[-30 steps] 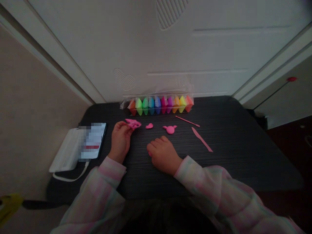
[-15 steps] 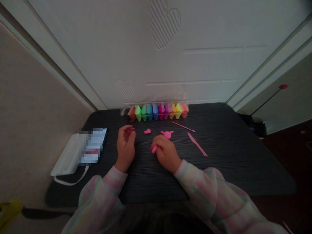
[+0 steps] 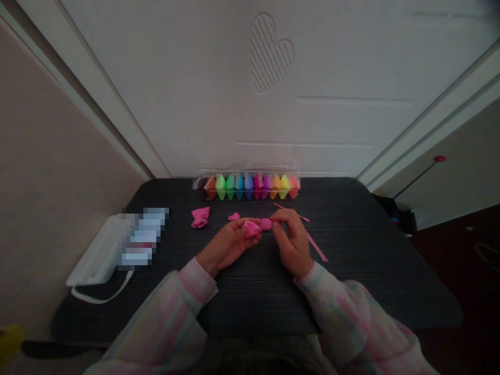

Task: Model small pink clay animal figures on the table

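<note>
My left hand (image 3: 228, 244) lies palm up on the black table (image 3: 351, 271), fingers curled round a small pink clay cone (image 3: 251, 228). My right hand (image 3: 291, 239) pinches at a round pink clay head (image 3: 266, 224), right beside the cone. A little pink clay bit (image 3: 234, 216) lies just behind my left fingers. A crumpled pink clay wrapper (image 3: 200, 216) rests further left on the table. Two pink modelling tools lie by my right hand: a thin stick (image 3: 300, 216) and a flat knife (image 3: 318, 250).
A clear pack of clay bags in rainbow colours (image 3: 250, 186) stands at the table's back edge against a white door (image 3: 273, 78). A phone (image 3: 142, 242) lies on a white pouch (image 3: 97, 255) at the left edge. Dark floor drops off to the right.
The left hand put down the pink wrapper and moved right, now holding the cone. The right hand lifted from rolling clay on the table to pinch the round head. The camera tilted.
</note>
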The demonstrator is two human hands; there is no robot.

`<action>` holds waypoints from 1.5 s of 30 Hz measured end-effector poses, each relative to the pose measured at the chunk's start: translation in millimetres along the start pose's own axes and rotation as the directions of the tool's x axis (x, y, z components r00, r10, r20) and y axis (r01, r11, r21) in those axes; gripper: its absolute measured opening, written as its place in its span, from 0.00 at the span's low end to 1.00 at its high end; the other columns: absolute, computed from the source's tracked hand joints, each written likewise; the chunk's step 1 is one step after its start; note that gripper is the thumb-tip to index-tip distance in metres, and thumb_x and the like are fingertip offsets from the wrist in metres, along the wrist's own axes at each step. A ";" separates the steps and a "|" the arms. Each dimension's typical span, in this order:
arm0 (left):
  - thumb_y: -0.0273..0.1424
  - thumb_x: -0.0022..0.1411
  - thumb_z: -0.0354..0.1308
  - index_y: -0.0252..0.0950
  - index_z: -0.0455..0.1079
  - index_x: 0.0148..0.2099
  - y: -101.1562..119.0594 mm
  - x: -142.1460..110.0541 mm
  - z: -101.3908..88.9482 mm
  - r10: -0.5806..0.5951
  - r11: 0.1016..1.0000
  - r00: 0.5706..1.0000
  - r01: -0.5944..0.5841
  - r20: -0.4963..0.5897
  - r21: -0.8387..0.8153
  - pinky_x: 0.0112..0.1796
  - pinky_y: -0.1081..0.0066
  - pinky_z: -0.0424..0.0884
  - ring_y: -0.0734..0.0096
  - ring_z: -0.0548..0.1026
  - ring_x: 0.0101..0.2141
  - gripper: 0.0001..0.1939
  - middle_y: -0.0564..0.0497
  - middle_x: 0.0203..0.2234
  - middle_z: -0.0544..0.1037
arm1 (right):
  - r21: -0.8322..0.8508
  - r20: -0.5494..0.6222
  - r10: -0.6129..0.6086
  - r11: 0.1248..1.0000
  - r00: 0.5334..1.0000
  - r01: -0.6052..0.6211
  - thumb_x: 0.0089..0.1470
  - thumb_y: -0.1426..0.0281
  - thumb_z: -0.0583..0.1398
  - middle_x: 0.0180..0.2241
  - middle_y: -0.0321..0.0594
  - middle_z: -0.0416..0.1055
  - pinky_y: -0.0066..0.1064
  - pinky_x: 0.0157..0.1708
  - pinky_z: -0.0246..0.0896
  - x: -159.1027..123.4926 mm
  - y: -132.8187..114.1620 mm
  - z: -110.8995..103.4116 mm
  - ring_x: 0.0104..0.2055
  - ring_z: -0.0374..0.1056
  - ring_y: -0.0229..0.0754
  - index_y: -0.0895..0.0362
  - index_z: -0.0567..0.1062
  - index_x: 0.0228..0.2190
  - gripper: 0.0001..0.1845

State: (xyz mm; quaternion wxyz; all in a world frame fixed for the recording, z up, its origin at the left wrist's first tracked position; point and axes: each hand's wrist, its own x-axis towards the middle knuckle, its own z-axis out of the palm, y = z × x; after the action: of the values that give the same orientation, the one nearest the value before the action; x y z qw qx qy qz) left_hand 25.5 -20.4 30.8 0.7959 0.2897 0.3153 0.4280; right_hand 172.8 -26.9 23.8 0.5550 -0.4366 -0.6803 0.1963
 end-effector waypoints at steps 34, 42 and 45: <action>0.39 0.55 0.55 0.33 0.63 0.23 -7.1 -4.6 -12.4 -0.214 0.970 0.976 0.207 0.041 0.129 0.11 0.84 0.46 0.87 0.47 0.08 0.16 0.63 0.06 0.53 | 0.036 -0.318 0.124 0.992 0.940 -0.119 0.54 0.73 0.52 0.28 0.36 0.65 0.32 0.32 0.59 4.6 14.9 -12.2 0.31 0.63 0.37 0.55 0.70 0.30 0.07; 0.31 0.56 0.52 0.36 0.66 0.41 -2.5 1.0 -10.5 -0.162 0.984 0.983 0.167 -0.082 0.058 0.12 0.83 0.48 0.84 0.55 0.13 0.10 0.57 0.17 0.66 | -0.090 0.126 -0.139 0.984 0.982 0.151 0.52 0.78 0.52 0.30 0.39 0.70 0.34 0.35 0.61 -4.5 0.7 -4.8 0.34 0.65 0.39 0.56 0.68 0.34 0.09; 0.31 0.54 0.56 0.35 0.67 0.40 -6.6 -0.1 -7.8 -0.147 0.980 0.978 0.164 -0.145 0.115 0.11 0.83 0.50 0.84 0.56 0.12 0.10 0.59 0.14 0.64 | -0.033 0.326 -0.277 0.952 0.904 0.304 0.51 0.78 0.53 0.29 0.41 0.72 0.35 0.33 0.62 -10.9 -6.4 3.7 0.32 0.66 0.40 0.57 0.68 0.34 0.08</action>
State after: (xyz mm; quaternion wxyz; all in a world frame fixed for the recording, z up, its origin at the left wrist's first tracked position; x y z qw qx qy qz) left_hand 22.9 -22.0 21.0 0.7839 0.2839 0.4169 0.3622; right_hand 166.9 -38.4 21.2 0.4427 -0.3158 -0.8256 0.1506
